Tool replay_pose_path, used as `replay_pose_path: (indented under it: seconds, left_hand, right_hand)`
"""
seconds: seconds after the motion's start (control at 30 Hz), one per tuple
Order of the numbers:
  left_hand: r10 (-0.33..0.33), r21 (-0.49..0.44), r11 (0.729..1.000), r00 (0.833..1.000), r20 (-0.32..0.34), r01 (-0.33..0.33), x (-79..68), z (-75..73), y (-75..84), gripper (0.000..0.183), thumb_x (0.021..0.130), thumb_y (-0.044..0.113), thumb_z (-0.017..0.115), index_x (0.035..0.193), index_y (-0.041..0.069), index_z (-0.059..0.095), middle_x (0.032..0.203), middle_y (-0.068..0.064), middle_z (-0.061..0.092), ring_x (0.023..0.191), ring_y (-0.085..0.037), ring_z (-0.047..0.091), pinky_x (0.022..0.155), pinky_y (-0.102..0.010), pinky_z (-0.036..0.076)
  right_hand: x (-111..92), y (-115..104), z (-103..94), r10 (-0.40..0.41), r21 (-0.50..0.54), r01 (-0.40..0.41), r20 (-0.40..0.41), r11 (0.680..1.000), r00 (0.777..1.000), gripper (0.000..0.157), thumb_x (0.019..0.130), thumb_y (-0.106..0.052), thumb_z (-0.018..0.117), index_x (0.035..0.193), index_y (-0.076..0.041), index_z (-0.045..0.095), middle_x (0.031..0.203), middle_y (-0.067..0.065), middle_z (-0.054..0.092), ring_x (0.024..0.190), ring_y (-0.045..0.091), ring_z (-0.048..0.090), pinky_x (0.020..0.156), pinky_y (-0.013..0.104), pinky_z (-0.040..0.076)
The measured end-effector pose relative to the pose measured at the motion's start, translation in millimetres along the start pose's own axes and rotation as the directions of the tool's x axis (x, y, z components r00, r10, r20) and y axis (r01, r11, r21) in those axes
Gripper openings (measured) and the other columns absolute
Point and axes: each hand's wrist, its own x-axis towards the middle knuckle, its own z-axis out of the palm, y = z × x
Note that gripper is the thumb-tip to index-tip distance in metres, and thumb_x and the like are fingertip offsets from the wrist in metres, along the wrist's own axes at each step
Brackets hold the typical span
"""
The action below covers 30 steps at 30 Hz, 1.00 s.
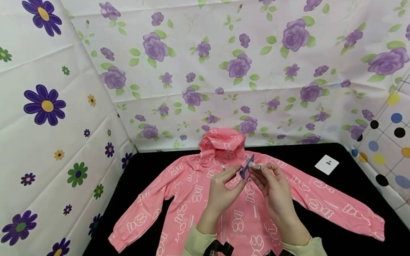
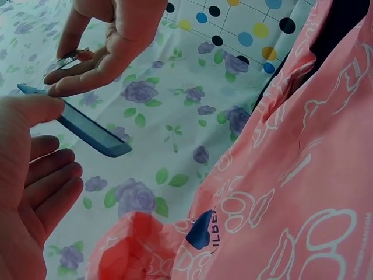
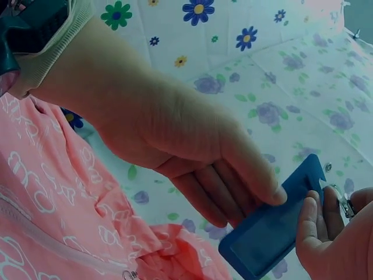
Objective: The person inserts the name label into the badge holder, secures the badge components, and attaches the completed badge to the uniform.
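Note:
Between both hands is a blue badge holder (image 1: 246, 168) with a metal-snapped clip strap (image 1: 255, 165) at one end. My left hand (image 1: 221, 190) pinches the holder's frame, with the thumb (image 3: 274, 195) on its face. At the strap end, my right hand (image 1: 272, 188) pinches the clip (image 3: 345, 204), its fingers close beside the holder (image 3: 274, 227). Under both hands a pink hooded jacket (image 1: 198, 209) with white bear outlines lies spread out, sleeves stretched to the sides. In the left wrist view, a small blue piece (image 2: 200, 230) shows against the jacket's lettering.
A white card (image 1: 326, 164) with a dark person icon lies on the black tabletop (image 1: 153, 163) at the right. Flowered sheets (image 1: 198, 64) hang behind and at the left; a dotted sheet (image 1: 390, 142) hangs at the right.

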Motion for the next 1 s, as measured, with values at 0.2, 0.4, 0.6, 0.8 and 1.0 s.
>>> replay_pose_path:
  seconds: [0.2,0.4,0.6,0.8,1.0]
  left_hand:
    - [-0.066,-0.05,0.996,0.996,0.058,0.069,-0.5,-3.4,1.0,0.048,0.09,0.008,0.087,0.135,0.0,0.072,0.134,-0.012,0.073,0.124,-0.024,0.07,0.101,-0.035,0.058]
    - [0.118,0.04,0.992,0.992,0.036,-0.12,2.7,1.1,-0.4,0.044,0.086,-0.004,0.086,0.129,-0.003,0.075,0.125,-0.013,0.076,0.114,-0.026,0.075,0.098,-0.032,0.06]
    - [0.193,0.15,0.972,0.98,-0.057,-0.183,2.1,4.1,-0.9,0.033,0.087,-0.012,0.08,0.119,-0.003,0.08,0.116,-0.013,0.079,0.104,-0.022,0.078,0.09,-0.026,0.062]
    - [0.188,0.243,0.958,0.972,-0.139,-0.151,0.5,0.7,-0.7,0.026,0.087,-0.009,0.082,0.112,-0.003,0.082,0.111,-0.015,0.08,0.102,-0.025,0.079,0.09,-0.028,0.062]
    - [0.209,0.232,0.959,0.96,-0.189,-0.163,2.2,-1.7,2.5,0.028,0.086,-0.012,0.08,0.112,-0.003,0.082,0.111,-0.015,0.08,0.102,-0.027,0.079,0.089,-0.031,0.063]
  right_hand:
    - [1.3,-2.5,-0.5,0.012,0.049,-0.012,0.002,0.999,1.0,0.008,0.114,-0.012,0.052,0.106,-0.013,0.051,0.108,0.004,0.078,0.11,0.02,0.076,0.105,0.038,0.056]
    - [0.6,-2.0,-1.0,0.041,0.086,-0.042,0.016,0.995,0.999,0.008,0.114,-0.013,0.053,0.107,-0.012,0.051,0.109,0.005,0.077,0.112,0.021,0.076,0.105,0.037,0.056]
    - [-1.9,0.0,0.4,0.073,0.063,-0.073,0.013,0.995,0.997,0.01,0.113,-0.016,0.057,0.11,-0.008,0.053,0.108,0.005,0.076,0.114,0.021,0.075,0.104,0.036,0.056]
    - [-4.0,0.0,2.0,0.066,-0.003,-0.066,0.023,0.998,0.998,0.014,0.11,-0.009,0.061,0.107,-0.009,0.047,0.11,0.007,0.078,0.111,0.02,0.076,0.103,0.036,0.057]
    - [-4.0,0.2,4.6,0.079,-0.112,-0.079,-0.003,0.991,0.997,0.02,0.104,-0.001,0.068,0.105,-0.009,0.049,0.101,0.006,0.079,0.094,0.016,0.079,0.089,0.032,0.064]
